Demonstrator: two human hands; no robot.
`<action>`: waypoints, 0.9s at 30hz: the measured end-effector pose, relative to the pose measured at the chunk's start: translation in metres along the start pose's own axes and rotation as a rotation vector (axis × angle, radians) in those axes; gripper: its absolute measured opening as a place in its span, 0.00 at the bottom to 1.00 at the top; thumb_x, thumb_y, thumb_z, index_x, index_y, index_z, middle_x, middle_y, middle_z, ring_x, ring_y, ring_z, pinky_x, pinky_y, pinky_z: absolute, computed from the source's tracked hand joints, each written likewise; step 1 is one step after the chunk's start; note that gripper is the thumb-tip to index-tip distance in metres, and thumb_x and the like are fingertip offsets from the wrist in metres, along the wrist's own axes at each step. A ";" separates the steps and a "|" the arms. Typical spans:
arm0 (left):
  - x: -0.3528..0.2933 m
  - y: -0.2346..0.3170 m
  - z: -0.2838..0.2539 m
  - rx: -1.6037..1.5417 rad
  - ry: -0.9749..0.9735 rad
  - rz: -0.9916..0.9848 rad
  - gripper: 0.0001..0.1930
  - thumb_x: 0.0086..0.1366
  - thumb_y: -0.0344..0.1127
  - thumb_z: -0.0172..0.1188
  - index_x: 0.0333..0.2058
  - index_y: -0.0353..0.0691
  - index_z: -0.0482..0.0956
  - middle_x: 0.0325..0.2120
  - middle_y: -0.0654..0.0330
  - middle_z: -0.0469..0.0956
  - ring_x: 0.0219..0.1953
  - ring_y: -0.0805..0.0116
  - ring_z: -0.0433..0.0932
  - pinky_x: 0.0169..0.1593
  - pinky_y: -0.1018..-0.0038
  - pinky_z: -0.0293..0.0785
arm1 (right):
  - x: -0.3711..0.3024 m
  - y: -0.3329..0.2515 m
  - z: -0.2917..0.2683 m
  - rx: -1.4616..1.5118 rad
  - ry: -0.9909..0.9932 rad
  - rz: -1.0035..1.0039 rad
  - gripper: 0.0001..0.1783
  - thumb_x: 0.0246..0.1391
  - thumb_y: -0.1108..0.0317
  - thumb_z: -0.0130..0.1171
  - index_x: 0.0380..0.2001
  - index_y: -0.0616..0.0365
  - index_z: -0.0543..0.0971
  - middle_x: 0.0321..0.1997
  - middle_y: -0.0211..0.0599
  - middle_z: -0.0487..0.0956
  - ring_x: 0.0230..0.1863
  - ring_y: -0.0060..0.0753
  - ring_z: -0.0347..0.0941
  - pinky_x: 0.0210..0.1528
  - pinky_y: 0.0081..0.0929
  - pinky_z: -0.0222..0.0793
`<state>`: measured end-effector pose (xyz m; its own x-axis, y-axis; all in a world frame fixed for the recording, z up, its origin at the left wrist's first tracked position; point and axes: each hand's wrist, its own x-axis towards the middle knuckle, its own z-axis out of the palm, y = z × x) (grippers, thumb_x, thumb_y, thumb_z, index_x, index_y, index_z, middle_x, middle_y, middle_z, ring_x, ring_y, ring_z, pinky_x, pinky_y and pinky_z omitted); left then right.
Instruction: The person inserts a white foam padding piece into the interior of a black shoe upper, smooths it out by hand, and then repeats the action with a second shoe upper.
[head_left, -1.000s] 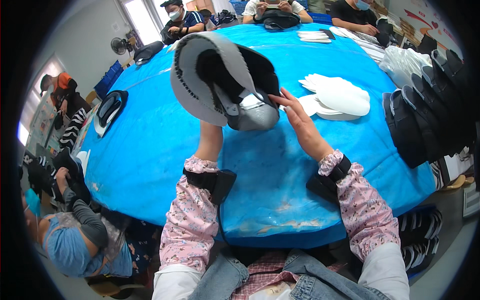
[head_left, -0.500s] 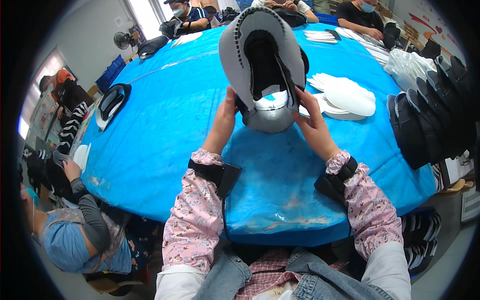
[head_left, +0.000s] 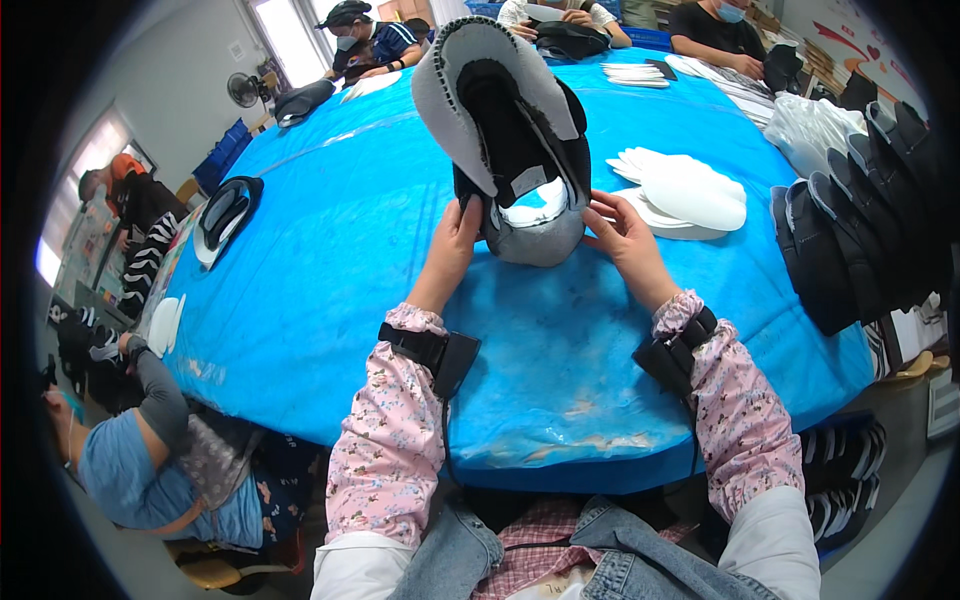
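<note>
Over the middle of the blue-covered table I hold up a black and grey shoe upper [head_left: 540, 240] with both hands. Its stitched grey rim stands at the far end, and through the black hollow a white and blue gap shows near the grey end closest to me. My left hand [head_left: 455, 245] grips its left side, thumb uppermost, other fingers partly hidden. On the opposite side my right hand [head_left: 622, 240] closes thumb and fingers against the grey end. A fanned pile of white insoles [head_left: 695, 195] lies just beyond my right hand.
Black shoe uppers [head_left: 850, 230] stand nested along the right of the blue table cover [head_left: 350, 250], beside a clear plastic bag [head_left: 815, 135]. Another upper [head_left: 225, 218] lies at the left edge. Co-workers sit around the far side, and a person in blue [head_left: 150, 455] sits close left.
The shoe upper has tilted so its far rim leans further left and its near end faces me differently. My right hand has slid lower toward the near end.
</note>
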<state>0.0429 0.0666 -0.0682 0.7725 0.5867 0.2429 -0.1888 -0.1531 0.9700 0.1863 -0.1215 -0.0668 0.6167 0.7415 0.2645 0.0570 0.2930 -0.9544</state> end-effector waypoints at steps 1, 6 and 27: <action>-0.002 0.002 -0.001 0.012 -0.013 0.065 0.23 0.65 0.45 0.49 0.54 0.37 0.62 0.39 0.62 0.69 0.37 0.75 0.67 0.43 0.78 0.66 | 0.000 -0.003 0.000 0.000 0.007 0.034 0.29 0.53 0.58 0.58 0.53 0.63 0.64 0.50 0.40 0.70 0.49 0.27 0.68 0.48 0.25 0.69; -0.006 0.013 0.006 0.119 0.010 0.267 0.27 0.59 0.42 0.59 0.54 0.38 0.63 0.40 0.64 0.70 0.40 0.76 0.70 0.44 0.77 0.70 | -0.001 -0.004 -0.001 0.019 0.010 0.095 0.27 0.56 0.56 0.52 0.54 0.61 0.63 0.49 0.37 0.69 0.51 0.28 0.67 0.48 0.29 0.71; -0.003 0.013 0.004 0.056 0.016 0.208 0.25 0.56 0.39 0.63 0.50 0.35 0.69 0.39 0.62 0.74 0.42 0.74 0.71 0.47 0.76 0.68 | -0.002 -0.011 0.000 0.067 -0.043 0.116 0.28 0.57 0.47 0.46 0.51 0.57 0.65 0.54 0.41 0.65 0.56 0.36 0.62 0.48 0.34 0.70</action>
<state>0.0401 0.0597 -0.0567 0.7106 0.5500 0.4387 -0.3095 -0.3157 0.8970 0.1844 -0.1265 -0.0570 0.5815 0.7977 0.1600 -0.0665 0.2426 -0.9678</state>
